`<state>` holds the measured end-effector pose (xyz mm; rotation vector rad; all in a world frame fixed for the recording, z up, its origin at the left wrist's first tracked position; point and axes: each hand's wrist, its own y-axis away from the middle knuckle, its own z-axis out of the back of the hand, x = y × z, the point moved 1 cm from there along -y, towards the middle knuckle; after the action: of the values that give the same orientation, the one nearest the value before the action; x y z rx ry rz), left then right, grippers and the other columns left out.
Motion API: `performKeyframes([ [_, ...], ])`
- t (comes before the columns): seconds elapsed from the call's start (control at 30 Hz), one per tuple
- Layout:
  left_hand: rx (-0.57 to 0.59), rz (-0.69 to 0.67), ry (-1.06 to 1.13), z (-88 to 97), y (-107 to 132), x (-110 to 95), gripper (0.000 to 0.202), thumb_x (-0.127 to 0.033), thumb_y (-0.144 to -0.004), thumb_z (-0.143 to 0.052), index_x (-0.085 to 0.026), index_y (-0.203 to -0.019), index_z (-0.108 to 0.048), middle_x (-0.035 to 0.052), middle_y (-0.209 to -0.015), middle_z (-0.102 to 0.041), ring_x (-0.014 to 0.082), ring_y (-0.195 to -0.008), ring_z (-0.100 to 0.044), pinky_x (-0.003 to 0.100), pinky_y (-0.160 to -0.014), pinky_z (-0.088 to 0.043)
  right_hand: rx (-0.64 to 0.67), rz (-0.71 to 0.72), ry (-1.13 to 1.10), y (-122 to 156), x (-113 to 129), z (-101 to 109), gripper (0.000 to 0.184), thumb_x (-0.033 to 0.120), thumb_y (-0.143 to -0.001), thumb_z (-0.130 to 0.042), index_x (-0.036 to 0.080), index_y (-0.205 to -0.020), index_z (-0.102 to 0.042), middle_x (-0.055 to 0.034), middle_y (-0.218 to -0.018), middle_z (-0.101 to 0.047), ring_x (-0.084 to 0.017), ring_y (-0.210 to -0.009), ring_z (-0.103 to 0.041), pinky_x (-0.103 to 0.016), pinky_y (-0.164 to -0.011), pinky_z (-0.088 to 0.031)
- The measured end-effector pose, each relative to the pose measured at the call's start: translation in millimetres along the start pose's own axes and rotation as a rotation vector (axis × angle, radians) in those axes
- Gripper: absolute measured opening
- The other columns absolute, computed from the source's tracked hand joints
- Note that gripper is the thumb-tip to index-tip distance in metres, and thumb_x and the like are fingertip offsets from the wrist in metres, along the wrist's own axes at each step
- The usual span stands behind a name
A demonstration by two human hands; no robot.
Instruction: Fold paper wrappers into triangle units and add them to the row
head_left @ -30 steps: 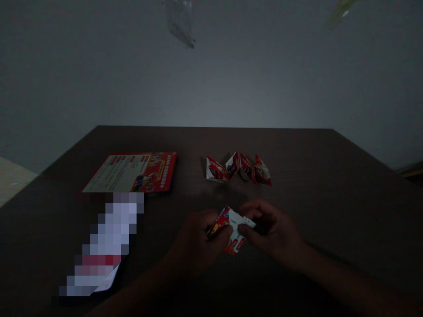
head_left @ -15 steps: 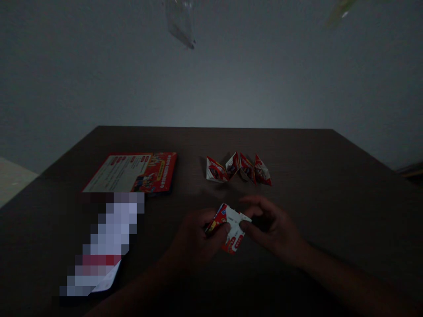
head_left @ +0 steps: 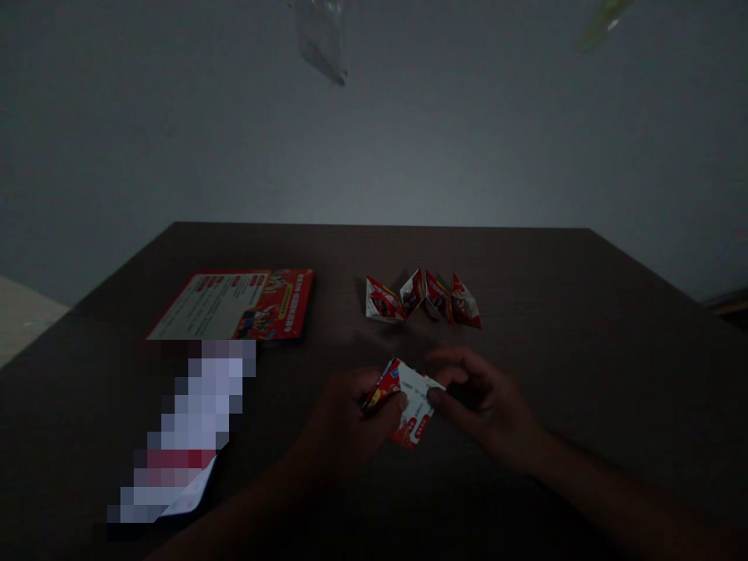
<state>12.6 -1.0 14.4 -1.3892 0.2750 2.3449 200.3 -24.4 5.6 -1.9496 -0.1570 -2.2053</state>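
Observation:
Between my two hands is a small piece of folded printed paper (head_left: 416, 405), red with a white face bearing small print. My left hand (head_left: 356, 413) grips its left side, the thumb lying over the front. At its right edge, my right hand (head_left: 491, 405) pinches the paper between thumb and curled fingers. Beyond the hands, several folded red and white paper pieces (head_left: 386, 302) stand in a zigzag row on the dark table (head_left: 561, 312).
A flat stack of red and white printed sheets (head_left: 286, 304) lies at the left. Nearer me is a phone-like device (head_left: 192, 495) with a lit, pixelated screen. A pale wall (head_left: 374, 140) rises behind the table. Something transparent (head_left: 320, 39) shows at the top.
Almost nothing differs. The right thumb has shifted very slightly along the paper's right edge, and the whole view has moved a touch.

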Motion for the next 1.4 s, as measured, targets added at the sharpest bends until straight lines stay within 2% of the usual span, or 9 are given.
performKeyframes([
  [0.07,0.006,0.019,-0.002,0.4,0,0,0.017,-0.021,-0.079,-0.053,-0.013,-0.068,-0.062,-0.0044,-0.055,-0.05,0.0077,-0.049,-0.041,0.017,-0.045,-0.03,0.015,-0.004,-0.013,0,1,0,0.025,0.021,-0.085,-0.058,0.022,-0.11,-0.051,0.0024,-0.072,-0.062,-0.011,-0.064,-0.056,-0.023,-0.059,-0.044],
  [0.2,0.024,0.046,0.009,0.7,0,0,0.02,-0.024,-0.08,-0.052,-0.012,-0.067,-0.062,-0.0044,-0.054,-0.048,0.0077,-0.049,-0.039,0.017,-0.045,-0.029,0.006,0.001,0.003,0,2,0,0.014,0.022,-0.086,-0.058,0.021,-0.099,-0.054,0.0021,-0.072,-0.062,-0.01,-0.063,-0.055,-0.022,-0.058,-0.043],
  [0.37,0.027,0.08,0.036,0.1,1,1,0.019,-0.026,-0.08,-0.053,-0.012,-0.071,-0.064,-0.0033,-0.056,-0.05,0.0088,-0.05,-0.041,0.018,-0.045,-0.03,0.001,-0.012,-0.027,1,1,0,0.022,0.021,-0.086,-0.057,0.022,-0.107,-0.051,0.0028,-0.072,-0.061,-0.01,-0.063,-0.055,-0.021,-0.058,-0.043],
  [0.5,0.009,0.078,0.049,0.7,1,-1,0.018,-0.025,-0.079,-0.053,-0.013,-0.069,-0.063,-0.0035,-0.056,-0.051,0.0087,-0.05,-0.041,0.018,-0.046,-0.032,-0.023,-0.003,0.03,0,3,1,0.008,0.022,-0.086,-0.057,0.02,-0.093,-0.054,0.0012,-0.072,-0.062,-0.01,-0.063,-0.055,-0.022,-0.057,-0.042],
  [0.63,0.003,0.092,0.048,0.7,1,0,0.019,-0.026,-0.079,-0.053,-0.013,-0.069,-0.063,-0.0024,-0.057,-0.053,0.0099,-0.052,-0.044,0.019,-0.048,-0.033,-0.029,-0.013,0.005,0,5,0,0.014,0.023,-0.085,-0.058,0.02,-0.098,-0.053,0.0021,-0.069,-0.061,-0.011,-0.061,-0.055,-0.021,-0.055,-0.042],
  [0.8,0.018,0.095,0.05,0.2,0,2,0.02,-0.026,-0.08,-0.053,-0.012,-0.073,-0.065,-0.0014,-0.059,-0.056,0.0102,-0.052,-0.046,0.019,-0.048,-0.034,-0.045,-0.006,0.0,0,3,0,0.01,0.024,-0.085,-0.059,0.02,-0.093,-0.053,0.0011,-0.071,-0.063,-0.011,-0.061,-0.056,-0.022,-0.056,-0.042],
  [1.0,0.047,0.076,0.036,-0.5,0,2,0.02,-0.027,-0.08,-0.053,-0.012,-0.07,-0.062,-0.0036,-0.056,-0.05,0.0086,-0.05,-0.041,0.018,-0.045,-0.03,0.013,-0.048,-0.045,-2,-4,-1,0.027,0.026,-0.085,-0.06,0.022,-0.11,-0.051,0.0024,-0.072,-0.061,-0.011,-0.063,-0.056,-0.023,-0.057,-0.044],
  [1.23,0.053,0.089,0.081,-2.3,0,3,0.02,-0.027,-0.08,-0.053,-0.013,-0.069,-0.061,-0.0029,-0.057,-0.05,0.0094,-0.052,-0.042,0.019,-0.047,-0.032,0.024,-0.031,0.014,0,-2,0,0.017,0.03,-0.086,-0.058,0.021,-0.1,-0.056,0.0005,-0.071,-0.063,-0.013,-0.064,-0.058,-0.025,-0.06,-0.046],
  [1.4,0.063,0.083,0.095,-1.5,0,1,0.021,-0.027,-0.08,-0.054,-0.012,-0.068,-0.061,-0.0033,-0.056,-0.049,0.0091,-0.052,-0.041,0.019,-0.047,-0.031,0.048,-0.038,-0.014,-1,-5,-1,0.026,0.031,-0.086,-0.059,0.022,-0.11,-0.054,0.0007,-0.072,-0.063,-0.014,-0.066,-0.059,-0.026,-0.06,-0.048],
])
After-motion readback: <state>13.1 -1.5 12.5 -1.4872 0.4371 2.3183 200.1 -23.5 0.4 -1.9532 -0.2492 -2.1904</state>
